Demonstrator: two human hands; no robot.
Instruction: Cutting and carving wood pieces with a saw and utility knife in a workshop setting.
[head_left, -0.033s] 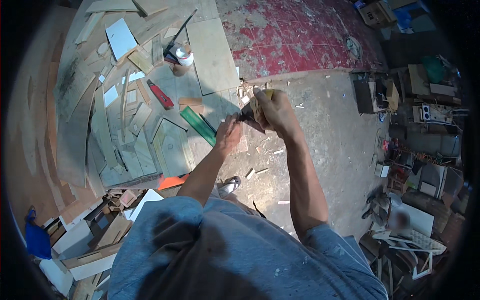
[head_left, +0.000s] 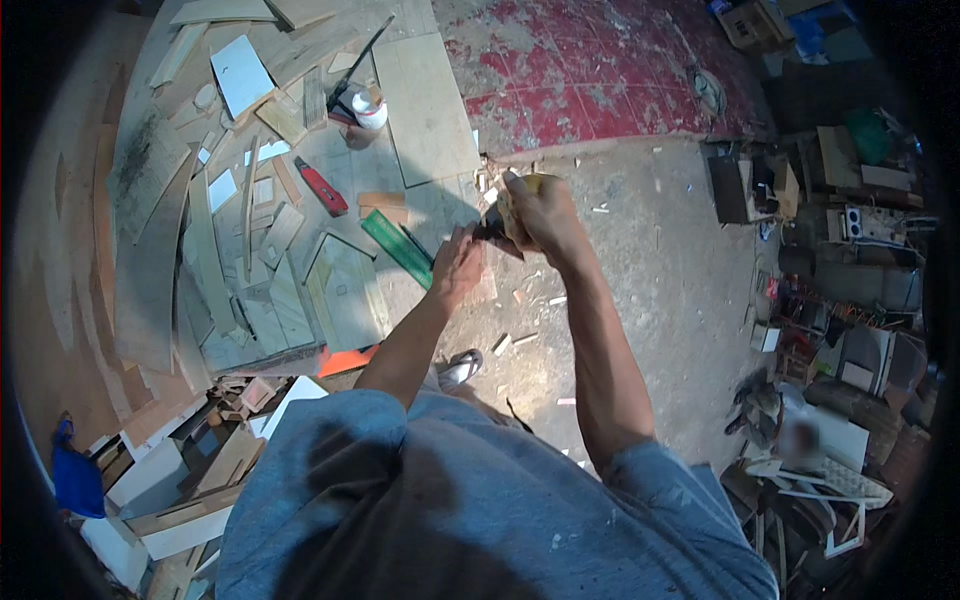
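My right hand (head_left: 540,212) is closed round the pale, wood-coloured handle of what looks like a handsaw (head_left: 510,247); only part of its dark blade shows. The blade sits at the right edge of the worktable, close to my left fingertips. My left hand (head_left: 458,265) lies flat on a light wood piece (head_left: 484,285) at that edge, its fingers stretched out. Just left of it are a green ruler (head_left: 395,248) and a thin dark pencil-like stick (head_left: 412,240). A red utility knife (head_left: 320,187) lies farther left.
Wood offcuts (head_left: 285,235) cover the worktable's left side. A white tub (head_left: 369,110) stands near a plywood sheet (head_left: 425,110). An orange-and-dark object (head_left: 347,360) juts from the near edge. Scraps (head_left: 501,344) litter the concrete floor (head_left: 660,260); clutter lines the right.
My right hand and the saw have shifted slightly up and to the left. My left hand stays in nearly the same place.
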